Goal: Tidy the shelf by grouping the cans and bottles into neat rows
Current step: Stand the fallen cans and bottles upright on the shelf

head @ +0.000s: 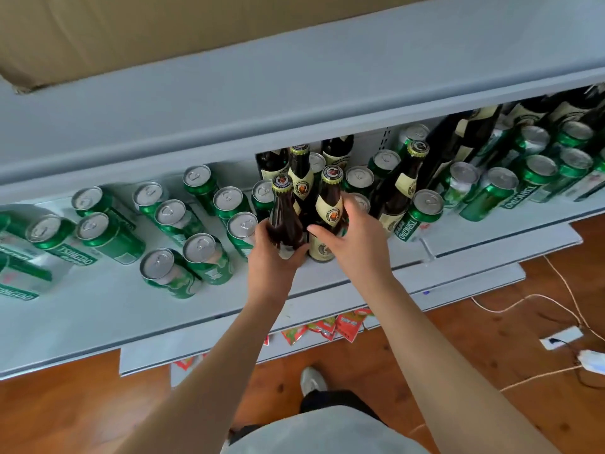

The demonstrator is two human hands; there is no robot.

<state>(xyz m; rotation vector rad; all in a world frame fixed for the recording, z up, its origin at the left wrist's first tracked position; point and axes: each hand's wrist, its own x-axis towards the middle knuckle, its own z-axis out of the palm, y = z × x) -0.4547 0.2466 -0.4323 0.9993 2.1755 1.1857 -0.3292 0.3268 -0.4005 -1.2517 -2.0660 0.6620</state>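
Note:
On the pale grey shelf (82, 309) stand several green cans and brown beer bottles with cream labels. My left hand (273, 249) grips the body of one brown bottle (285, 221) near the shelf's front. My right hand (355, 235) curls round a second brown bottle (329, 204) just to its right. Behind them stand more bottles (300, 173), and another one (404, 185) is off to the right. Green cans to the left (203, 257) are spread loosely; green cans at the right (491, 191) are packed closer, with dark bottles (458, 142) behind.
A grey upper shelf (262, 103) overhangs the back of the drinks. Red snack packets (330, 327) show on a lower shelf. On the wooden floor at the right lie cables and a power strip (563, 337). My shoe (312, 380) is below.

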